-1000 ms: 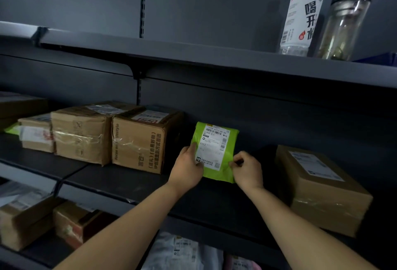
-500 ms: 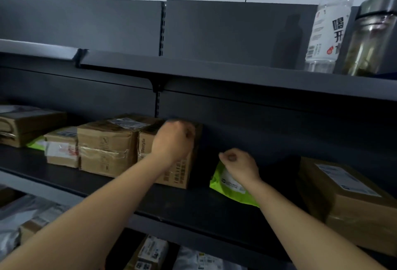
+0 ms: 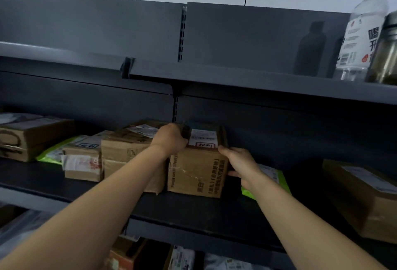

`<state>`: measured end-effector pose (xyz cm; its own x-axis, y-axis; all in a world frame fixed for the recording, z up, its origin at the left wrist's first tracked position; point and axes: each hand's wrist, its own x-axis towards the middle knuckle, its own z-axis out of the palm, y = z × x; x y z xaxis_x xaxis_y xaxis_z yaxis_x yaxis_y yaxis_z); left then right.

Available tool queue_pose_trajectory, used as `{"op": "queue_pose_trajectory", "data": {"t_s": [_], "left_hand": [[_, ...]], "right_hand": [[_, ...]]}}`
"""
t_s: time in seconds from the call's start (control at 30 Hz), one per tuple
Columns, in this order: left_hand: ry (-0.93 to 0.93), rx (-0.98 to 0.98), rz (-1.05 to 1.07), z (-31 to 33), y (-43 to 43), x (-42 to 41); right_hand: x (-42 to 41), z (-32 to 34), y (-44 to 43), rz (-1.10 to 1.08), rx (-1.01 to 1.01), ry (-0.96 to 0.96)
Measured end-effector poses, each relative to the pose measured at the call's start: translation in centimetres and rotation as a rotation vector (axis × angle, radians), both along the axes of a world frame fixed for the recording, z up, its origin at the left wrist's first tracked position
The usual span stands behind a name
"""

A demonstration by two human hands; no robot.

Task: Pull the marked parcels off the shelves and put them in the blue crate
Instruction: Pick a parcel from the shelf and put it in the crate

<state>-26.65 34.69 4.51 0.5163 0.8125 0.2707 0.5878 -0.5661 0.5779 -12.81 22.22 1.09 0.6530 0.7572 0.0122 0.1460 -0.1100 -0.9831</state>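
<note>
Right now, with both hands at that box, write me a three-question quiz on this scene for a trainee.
1. True or false: the left hand grips the top edge of the cardboard box.
2. Which thing is partly hidden by the right hand? A) a green mailer bag B) a red mug C) a roll of tape
3. Fill in: the water bottle stands on the ___ shelf.

Key: 1 true; 2 A; 3 top.
</note>
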Motion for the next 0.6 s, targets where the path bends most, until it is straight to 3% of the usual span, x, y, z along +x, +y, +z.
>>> {"op": "queue_pose_trajectory", "data": {"t_s": [0.2,0.4,0.6], "left_hand": [[-0.129,-0.092,-0.047,-0.4,-2.1,-1.7],[-0.419,-0.017,-0.113,-3.4,-7.1,-3.9],[-0.533,-0.184,-0.076,-5.6,-12.5,-5.6]], "right_hand": [[-1.3,-1.4,-2.7,-0.021,0.099,0.051],[-3.1,-2.9,-6.6,-0.059,0.214,0.073],[-4.3,-3.9,-12.1,-0.046,0.301,0.079]]}}
